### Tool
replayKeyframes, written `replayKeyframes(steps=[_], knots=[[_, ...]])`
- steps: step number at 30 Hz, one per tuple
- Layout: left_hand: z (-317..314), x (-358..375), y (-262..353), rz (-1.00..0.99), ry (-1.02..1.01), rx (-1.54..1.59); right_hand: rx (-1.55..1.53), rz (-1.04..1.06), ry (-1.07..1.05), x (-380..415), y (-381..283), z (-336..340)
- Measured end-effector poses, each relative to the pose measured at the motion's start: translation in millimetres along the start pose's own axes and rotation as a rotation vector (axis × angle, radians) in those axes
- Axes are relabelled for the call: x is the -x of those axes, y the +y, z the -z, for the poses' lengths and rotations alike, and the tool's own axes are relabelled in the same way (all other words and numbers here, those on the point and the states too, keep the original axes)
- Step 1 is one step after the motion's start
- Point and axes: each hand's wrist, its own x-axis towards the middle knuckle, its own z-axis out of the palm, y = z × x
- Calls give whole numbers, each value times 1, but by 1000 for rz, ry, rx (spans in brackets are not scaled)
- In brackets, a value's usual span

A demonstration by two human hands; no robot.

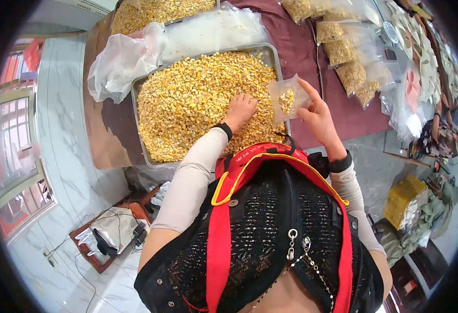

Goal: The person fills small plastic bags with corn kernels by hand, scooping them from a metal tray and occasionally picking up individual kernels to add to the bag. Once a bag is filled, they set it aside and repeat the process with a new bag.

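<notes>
A large metal tray (276,57) holds a heap of yellow and whitish pieces that look like dried corn kernels (197,99). My left hand (241,111) is at the right part of this heap, its fingers curled down into the kernels and the fingertips hidden. Over the tray's right edge, my right hand (317,113) grips a small clear plastic bag (295,89) between thumb and fingers. Some kernels lie inside that bag. Its mouth cannot be made out clearly.
Crumpled clear plastic (127,65) and a stack of clear bags (218,30) lie beyond the tray. Another kernel tray (161,9) stands behind. Several filled bags (351,75) lie at right on the dark red tablecloth (312,125). Another person's arm (436,122) shows far right.
</notes>
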Motion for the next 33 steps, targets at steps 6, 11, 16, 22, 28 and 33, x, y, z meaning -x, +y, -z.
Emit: replayKeyframes(steps=[6, 11, 16, 22, 28, 33], knots=[[11, -1, -15, 334, -21, 349, 44, 7, -50, -4, 2, 0], [34, -7, -33, 1031, 150, 1811, 93, 52, -86, -7, 4, -11], [68, -10, -24, 895, 222, 2394, -5, 61, -151, -15, 21, -15], [119, -26, -4, 820, 346, 2505, 226, 86, -143, -16, 20, -16], [159, -47, 30, 385, 241, 2543, 231, 182, -147, -17, 31, -17], [165, -60, 66, 437, 348, 2332, 138, 127, -158, -14, 29, -16]])
